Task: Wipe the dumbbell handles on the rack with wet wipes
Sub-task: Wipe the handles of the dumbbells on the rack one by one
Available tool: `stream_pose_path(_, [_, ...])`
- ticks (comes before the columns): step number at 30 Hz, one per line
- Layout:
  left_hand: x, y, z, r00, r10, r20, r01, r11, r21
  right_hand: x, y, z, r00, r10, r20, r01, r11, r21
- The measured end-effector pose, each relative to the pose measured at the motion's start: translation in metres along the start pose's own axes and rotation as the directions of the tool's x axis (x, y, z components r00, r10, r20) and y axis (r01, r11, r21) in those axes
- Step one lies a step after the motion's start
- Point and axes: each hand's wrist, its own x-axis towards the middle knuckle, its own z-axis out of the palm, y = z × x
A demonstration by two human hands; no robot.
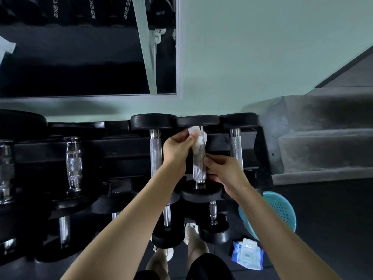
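Left hand [178, 147] pinching a white wet wipe [198, 141] against the top of a shiny dumbbell handle [199, 164] on the black rack [113, 146]. Right hand [225, 172] curled round the low end of that handle, fingers pressed on it. More dumbbells close on both sides. Down on the floor to the right: blue pack of wipes [247, 253] and teal basket [282, 213], partly hidden behind the right arm.

wipe [198, 139] white | handle [199, 164] silver, knurled | basket [282, 213] turquoise, perforated | weights [153, 121] black
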Motion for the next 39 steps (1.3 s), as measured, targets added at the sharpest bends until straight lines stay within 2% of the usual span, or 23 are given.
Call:
stream_pose_path(4, [0.004, -0.002, 0.001, 1.0, 0.003, 0.023, -0.003, 1.0, -0.006, 0.002, 0.001, -0.001, 1.0, -0.008, -0.003, 0.008, 1.0, -0.003])
stream_pose_path(8, [-0.005, -0.007, -0.011, 0.992, 0.035, 0.118, -0.055, 0.984, 0.167, 0.003, 0.004, 0.0, 1.0, -0.014, -0.023, 0.014, 1.0, -0.011])
stream_pose_path(11, [-0.019, -0.013, -0.021, 0.983, 0.054, 0.176, -0.117, 0.922, 0.37, 0.001, 0.003, 0.0, 0.999, -0.026, -0.03, 0.024, 0.998, -0.057])
stream_pose_path(14, [-0.033, -0.024, -0.031, 0.979, 0.059, 0.196, -0.163, 0.806, 0.569, 0.0, 0.0, 0.0, 0.999, -0.003, -0.032, 0.001, 0.999, -0.043])
stream_pose_path(18, [-0.037, -0.032, -0.039, 0.969, 0.063, 0.238, -0.232, 0.558, 0.797, -0.002, -0.004, 0.0, 0.999, 0.006, -0.033, -0.007, 0.999, -0.049])
stream_pose_path(22, [-0.042, -0.025, -0.034, 0.96, 0.077, 0.269, -0.279, 0.331, 0.901, -0.003, -0.007, -0.001, 0.998, 0.008, -0.054, -0.012, 0.998, -0.062])
stream_pose_path(25, [-0.047, -0.016, -0.035, 0.962, 0.075, 0.264, -0.274, 0.266, 0.924, -0.003, -0.005, 0.001, 0.998, 0.003, -0.056, -0.009, 0.993, -0.12])
stream_pose_path(27, [-0.048, -0.008, -0.042, 0.966, 0.094, 0.239, -0.257, 0.321, 0.912, -0.002, -0.004, 0.001, 0.985, -0.086, -0.151, 0.047, 0.968, -0.246])
stream_pose_path(29, [-0.05, -0.001, -0.052, 0.97, 0.14, 0.2, -0.243, 0.459, 0.855, -0.012, -0.006, 0.004, 0.903, -0.316, -0.291, 0.138, 0.855, -0.499])
stream_pose_path(31, [-0.055, 0.005, -0.062, 0.972, 0.164, 0.168, -0.233, 0.592, 0.772, -0.034, -0.009, 0.018, 0.791, -0.53, -0.305, 0.276, 0.754, -0.596])
stream_pose_path(32, [-0.057, 0.008, -0.067, 0.974, 0.165, 0.154, -0.225, 0.645, 0.73, -0.046, -0.01, 0.027, 0.771, -0.579, -0.264, 0.353, 0.735, -0.579])
stream_pose_path(33, [-0.059, 0.011, -0.072, 0.975, 0.171, 0.142, -0.222, 0.687, 0.692, -0.055, -0.01, 0.037, 0.78, -0.59, -0.208, 0.412, 0.734, -0.54])
stream_pose_path(35, [-0.061, 0.017, -0.082, 0.972, 0.204, 0.114, -0.229, 0.734, 0.639, -0.06, -0.007, 0.055, 0.861, -0.501, -0.089, 0.41, 0.787, -0.461])
stream_pose_path(37, [-0.063, 0.022, -0.092, 0.967, 0.232, 0.103, -0.246, 0.754, 0.61, -0.054, -0.002, 0.073, 0.942, -0.334, -0.023, 0.3, 0.873, -0.384])
stream_pose_path(39, [-0.064, 0.024, -0.1, 0.965, 0.228, 0.131, -0.262, 0.789, 0.555, -0.046, 0.005, 0.09, 0.986, -0.165, -0.013, 0.159, 0.965, -0.209])
